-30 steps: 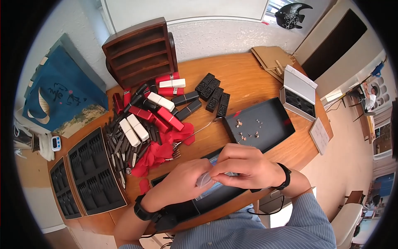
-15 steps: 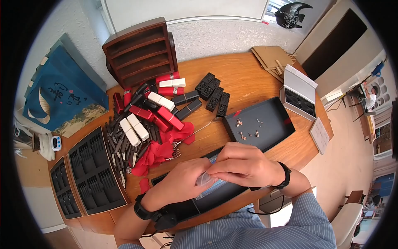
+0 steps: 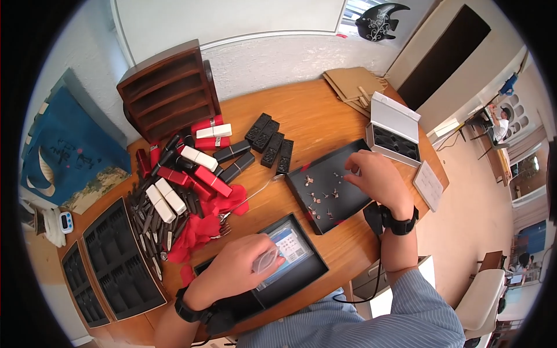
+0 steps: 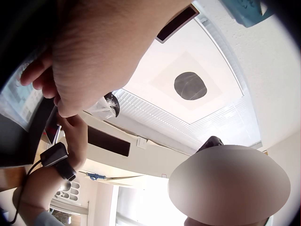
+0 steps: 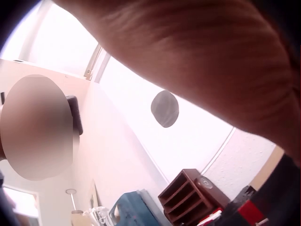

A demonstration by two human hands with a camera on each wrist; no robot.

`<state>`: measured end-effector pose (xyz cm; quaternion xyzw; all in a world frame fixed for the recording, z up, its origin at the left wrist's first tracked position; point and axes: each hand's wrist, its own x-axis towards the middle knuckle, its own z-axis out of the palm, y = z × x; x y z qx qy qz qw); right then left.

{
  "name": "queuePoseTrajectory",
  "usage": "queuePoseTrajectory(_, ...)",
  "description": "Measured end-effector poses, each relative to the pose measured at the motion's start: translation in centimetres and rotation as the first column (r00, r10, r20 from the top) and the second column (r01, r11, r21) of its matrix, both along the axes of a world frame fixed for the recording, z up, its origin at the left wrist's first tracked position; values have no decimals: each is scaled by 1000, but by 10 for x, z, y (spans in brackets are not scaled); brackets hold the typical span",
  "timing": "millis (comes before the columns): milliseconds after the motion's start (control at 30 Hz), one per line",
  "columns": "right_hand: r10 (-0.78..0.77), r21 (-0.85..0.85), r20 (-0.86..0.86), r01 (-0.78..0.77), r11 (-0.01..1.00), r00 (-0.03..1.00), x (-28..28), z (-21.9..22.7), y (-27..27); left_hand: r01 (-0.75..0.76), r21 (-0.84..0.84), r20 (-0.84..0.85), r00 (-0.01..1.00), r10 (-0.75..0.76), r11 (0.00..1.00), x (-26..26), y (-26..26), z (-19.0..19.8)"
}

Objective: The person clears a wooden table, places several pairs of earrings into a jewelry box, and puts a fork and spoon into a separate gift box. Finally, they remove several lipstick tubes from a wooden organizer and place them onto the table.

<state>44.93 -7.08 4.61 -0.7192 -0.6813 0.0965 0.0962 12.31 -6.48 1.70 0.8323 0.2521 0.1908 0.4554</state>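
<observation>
My left hand (image 3: 241, 264) grips a small clear plastic bag (image 3: 266, 261) over the near black box (image 3: 316, 269). In that box lies a clear packet with a blue and white printed card (image 3: 293, 246), partly covered by the hand. My right hand (image 3: 380, 177) is over the far black tray (image 3: 354, 203), fingers bent and thumb near the index finger; I cannot tell whether something small is between them. Small gold and silver earrings (image 3: 334, 194) are scattered across the tray floor. In the left wrist view the left hand (image 4: 94, 61) hides most of the bag.
Left of the hands is a heap of red, white and black lipstick tubes (image 3: 165, 200), red petals (image 3: 200, 223) and forks. Black carved blocks (image 3: 272, 149) stand behind the tray. An open white box (image 3: 394, 145) and a card (image 3: 427, 185) sit at right. A wooden shelf (image 3: 168, 87) stands at back.
My right hand has left the plastic bag and moved forward and right over the far tray. The left hand still holds the bag. The head view has shifted, showing more of both boxes.
</observation>
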Motion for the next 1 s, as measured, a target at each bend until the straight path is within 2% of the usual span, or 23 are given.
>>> queuePoseTrajectory(167, -46, -90, 32, 49, 995, 998, 6, -4, 8, -8, 17, 17, 1000, 8, 1000, 1, 0, -2)
queuePoseTrajectory(233, 13, -132, -19, -16, 991, 1000, 9, -11, 9, -6, 14, 15, 1000, 5, 1000, 0, 0, -2)
queuePoseTrajectory(433, 50, -110, -14, -52, 993, 999, 14, -23, 16, -20, 2, 7, 1000, 20, 1000, 0, -1, -2)
queuePoseTrajectory(533, 5, -160, -58, -14, 987, 998, 10, -17, 17, -20, 0, 8, 1000, 20, 1000, 0, -1, -2)
queuePoseTrajectory(867, 44, -78, 3, -44, 996, 999, 9, -20, 18, -25, -3, 16, 1000, 25, 1000, 0, -1, -3)
queuePoseTrajectory(967, 61, -70, -72, -66, 995, 996, -1, -6, 16, -38, 12, 20, 999, 37, 999, 0, -2, -3)
queuePoseTrajectory(1000, 133, -23, -162, -138, 990, 978, -7, -1, 13, -50, 9, 16, 999, 50, 999, 0, -2, -3)
